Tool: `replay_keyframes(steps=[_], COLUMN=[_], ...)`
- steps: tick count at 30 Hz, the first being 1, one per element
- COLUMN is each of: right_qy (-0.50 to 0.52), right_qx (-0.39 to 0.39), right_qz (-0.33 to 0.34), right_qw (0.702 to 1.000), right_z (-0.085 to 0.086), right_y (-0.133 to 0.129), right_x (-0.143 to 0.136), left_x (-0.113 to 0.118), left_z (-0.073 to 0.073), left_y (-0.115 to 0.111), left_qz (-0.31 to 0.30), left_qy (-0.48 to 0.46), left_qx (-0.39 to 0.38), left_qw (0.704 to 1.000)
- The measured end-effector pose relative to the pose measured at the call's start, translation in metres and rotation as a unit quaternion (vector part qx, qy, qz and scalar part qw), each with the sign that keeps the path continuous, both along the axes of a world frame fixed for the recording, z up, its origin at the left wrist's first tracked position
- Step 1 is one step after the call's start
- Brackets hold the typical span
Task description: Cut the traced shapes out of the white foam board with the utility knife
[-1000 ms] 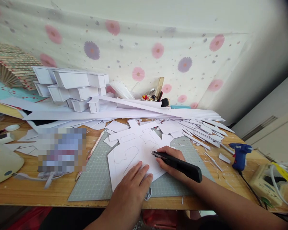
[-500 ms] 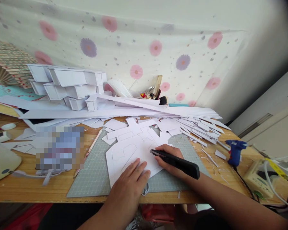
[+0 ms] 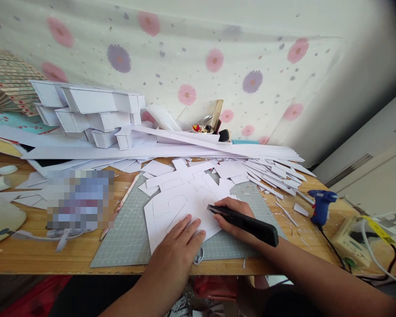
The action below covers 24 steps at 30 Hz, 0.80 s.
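Observation:
A white sheet of board with pencilled outlines lies on the grey-green cutting mat. My left hand rests flat on its lower part, fingers stretched out. In my right hand is a black utility knife, its tip at a drawn outline on the right side of the sheet. The short blade is too small to see clearly, as is any cut line there. A small ring-like object shows partly beside my left hand, near the mat's front edge.
White offcuts are strewn at the back right. A blue glue gun stands by a power strip. Behind are a white board model and long strips. A blurred-out object lies left of the mat.
The whole view has shifted slightly. Both hands stay almost in place on the sheet, and the knife tip remains near the same outline.

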State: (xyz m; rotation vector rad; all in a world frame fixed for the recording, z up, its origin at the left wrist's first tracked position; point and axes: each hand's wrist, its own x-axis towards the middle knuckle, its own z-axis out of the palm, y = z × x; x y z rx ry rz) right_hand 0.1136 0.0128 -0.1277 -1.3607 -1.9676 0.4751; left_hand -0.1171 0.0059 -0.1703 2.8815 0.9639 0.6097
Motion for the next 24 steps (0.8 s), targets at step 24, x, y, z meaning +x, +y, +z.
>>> replay_keyframes(steps=[24], right_qy=[-0.055], right_qx=[0.025], right_qz=[0.016], right_qw=[0.998], right_z=[-0.007], right_y=[-0.012], right_x=[0.010], left_x=[-0.001], left_z=[-0.002], left_y=[0.000], left_qz=[0.005], left_qy=[-0.010], left_qx=[0.013], left_qw=[1.000])
